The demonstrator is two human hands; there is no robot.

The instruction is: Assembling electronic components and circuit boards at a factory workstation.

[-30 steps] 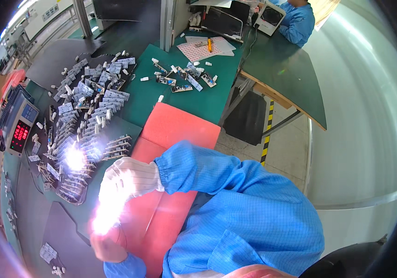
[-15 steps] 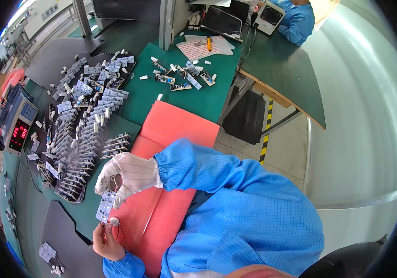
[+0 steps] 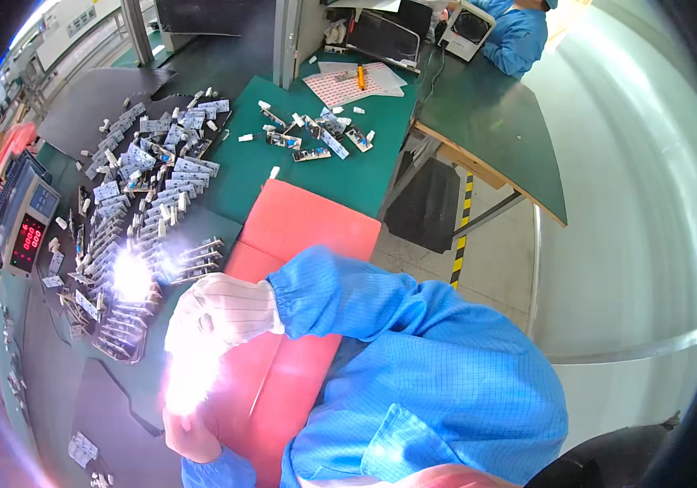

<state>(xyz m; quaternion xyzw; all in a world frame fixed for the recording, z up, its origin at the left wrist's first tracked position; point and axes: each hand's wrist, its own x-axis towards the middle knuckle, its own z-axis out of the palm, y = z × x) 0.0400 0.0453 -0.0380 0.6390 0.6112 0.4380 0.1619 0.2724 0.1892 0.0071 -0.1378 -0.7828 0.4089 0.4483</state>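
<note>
A small LED circuit board (image 3: 190,381) glows so brightly between my two hands that its outline is lost in white glare. My bare left hand (image 3: 190,437) is closed at its near end, thumb and fingers pinched together, the tips partly washed out. At the far end my right hand (image 3: 222,313), in a white striped glove, curls its fingers round onto the board; glare covers the fingertips. Beneath both hands lies a pink foam sheet (image 3: 316,213). Close to the glove, several circuit boards with white connectors (image 3: 194,175) stand in dense rows on a dark tray.
A second glare spot lies over the rows. A grey device with a red digit display (image 3: 29,236) stands at the left. More boards (image 3: 334,145) lie on the green mat, near dotted sheets (image 3: 348,85). One wired board (image 3: 82,449) is at lower left. A blue-sleeved person (image 3: 519,41) sits beyond.
The board between my hands was unlit with its pale face visible; now it shines white. A bright spot has appeared over the rows. The device's red digits have changed. Both hands stay nearly in place.
</note>
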